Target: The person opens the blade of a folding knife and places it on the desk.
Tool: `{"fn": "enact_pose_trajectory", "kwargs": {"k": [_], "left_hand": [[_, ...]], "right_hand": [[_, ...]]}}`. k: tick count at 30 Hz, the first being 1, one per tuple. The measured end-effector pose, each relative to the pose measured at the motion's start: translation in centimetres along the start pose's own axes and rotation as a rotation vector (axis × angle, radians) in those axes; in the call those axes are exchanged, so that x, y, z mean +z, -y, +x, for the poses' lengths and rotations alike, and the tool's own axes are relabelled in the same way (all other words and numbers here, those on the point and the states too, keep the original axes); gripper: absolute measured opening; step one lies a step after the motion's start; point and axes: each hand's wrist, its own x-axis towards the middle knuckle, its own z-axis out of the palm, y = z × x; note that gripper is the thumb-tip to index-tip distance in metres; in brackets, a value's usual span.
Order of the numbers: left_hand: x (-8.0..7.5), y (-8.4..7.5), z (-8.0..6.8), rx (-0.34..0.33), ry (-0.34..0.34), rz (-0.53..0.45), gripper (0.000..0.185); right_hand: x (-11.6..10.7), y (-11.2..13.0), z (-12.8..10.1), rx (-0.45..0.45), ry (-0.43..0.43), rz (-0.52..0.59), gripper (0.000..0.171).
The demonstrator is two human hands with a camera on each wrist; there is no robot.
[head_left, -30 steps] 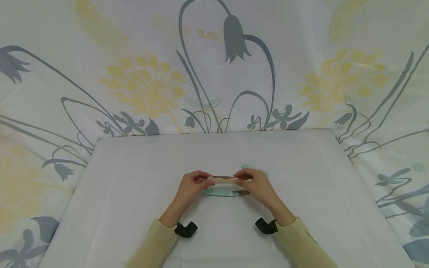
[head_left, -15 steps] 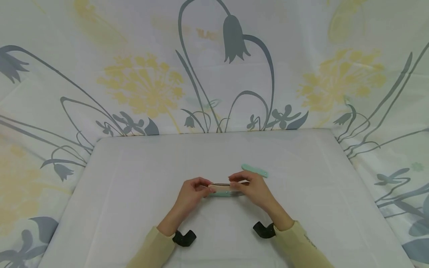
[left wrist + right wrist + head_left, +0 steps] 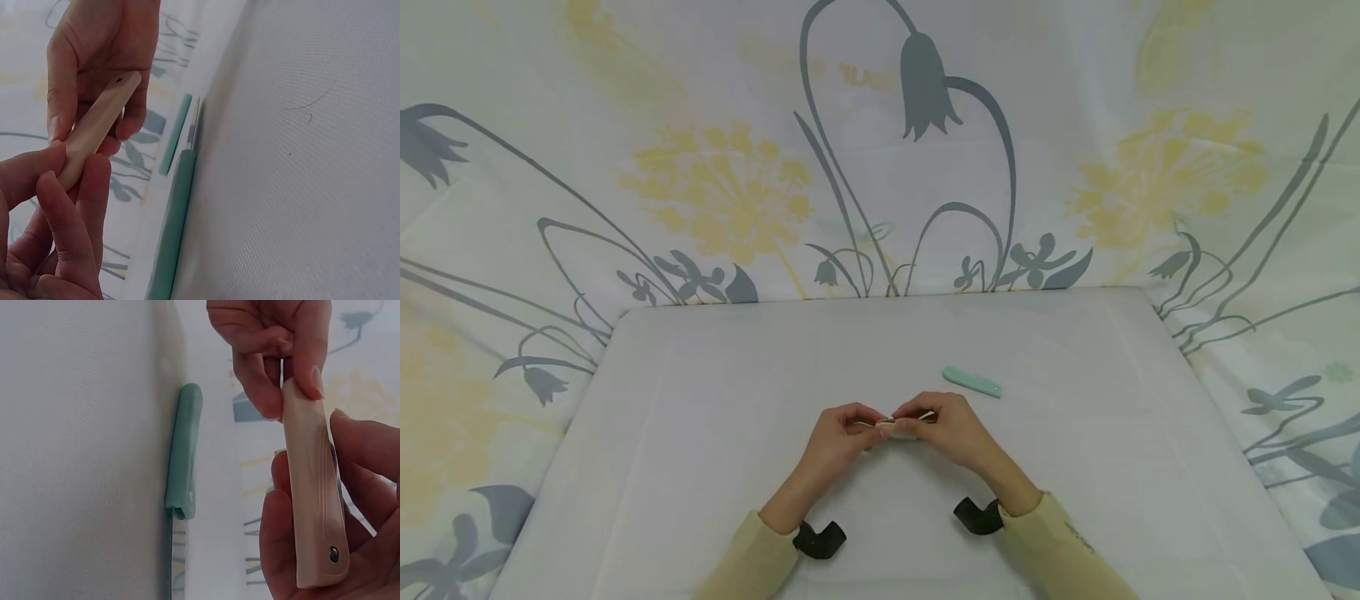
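Left hand (image 3: 838, 433): thumb and fingers curled, pinching one end of beige folding knife (image 3: 314, 494). Right hand (image 3: 951, 429): fingers wrapped round other end, rivet end of handle resting in palm. Knife held level between both hands, just above white table (image 3: 700, 433), near its middle. Blade state: cannot tell. Green-handled knife (image 3: 178, 206) lying flat on table directly below hands. Green sheath (image 3: 972, 382) lying apart, beyond right hand. Floral cloth (image 3: 880, 150) as backdrop.
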Motion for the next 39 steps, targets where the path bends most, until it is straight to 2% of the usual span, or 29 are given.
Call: {"fn": "enact_pose_trajectory", "kwargs": {"k": [6, 14, 20, 29, 39], "left_hand": [[0.1, -0.4, -0.2, -0.012, 0.007, 0.003, 0.020], [0.2, -3.2, -1.3, 0.005, 0.032, -0.009, 0.018], [0.3, -2.9, -1.2, -0.006, 0.024, -0.006, 0.019], [0.3, -2.9, -1.2, -0.011, 0.023, -0.001, 0.019], [0.3, -0.4, -0.1, -0.037, -0.014, 0.009, 0.020]], "right_hand": [[0.3, 0.0, 0.1, 0.005, -0.020, -0.026, 0.012], [0.7, -0.1, 0.0, 0.008, -0.090, -0.033, 0.008], [1.0, 0.0, 0.0, 0.039, -0.152, -0.042, 0.005], [1.0, 0.2, -0.1, 0.096, -0.192, 0.017, 0.004], [1.0, 0.1, 0.0, 0.177, -0.256, 0.118, 0.010]]}}
